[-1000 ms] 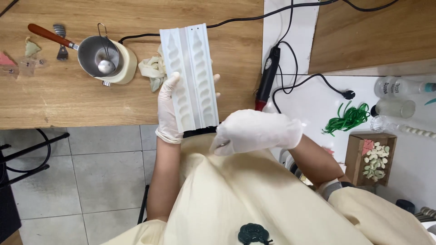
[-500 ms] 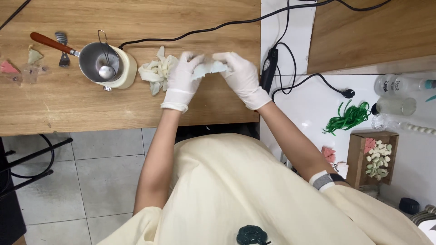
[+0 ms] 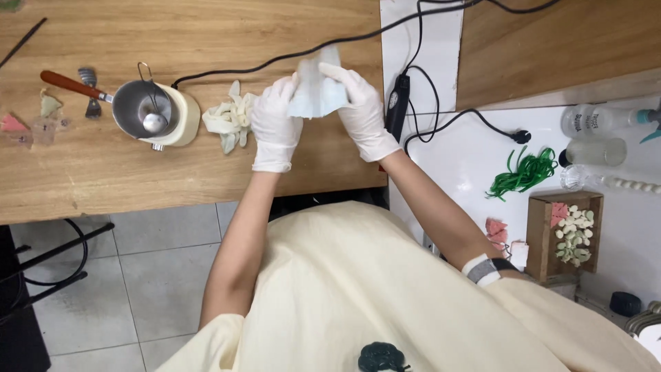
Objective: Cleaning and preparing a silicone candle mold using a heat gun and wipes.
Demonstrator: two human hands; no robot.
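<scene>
Both my hands wear white gloves and hold a pale, translucent white mould (image 3: 315, 88) above the wooden table (image 3: 103, 172). My left hand (image 3: 275, 124) grips its left side. My right hand (image 3: 361, 114) grips its right side and top edge. The mould is seen foreshortened, tilted away from me. A crumpled pair of white gloves (image 3: 226, 118) lies on the table just left of my left hand.
A metal pot (image 3: 148, 110) with a red-handled tool stands on a white base at left. Small coloured pieces (image 3: 27, 120) lie far left. A black cable (image 3: 275, 58) crosses the table. On the white counter: green strands (image 3: 523, 172), a wooden box (image 3: 564, 234), clear bottles (image 3: 595, 120).
The mould was held upright and close to my body a second ago; both hands have carried it forward over the table and tilted it away.
</scene>
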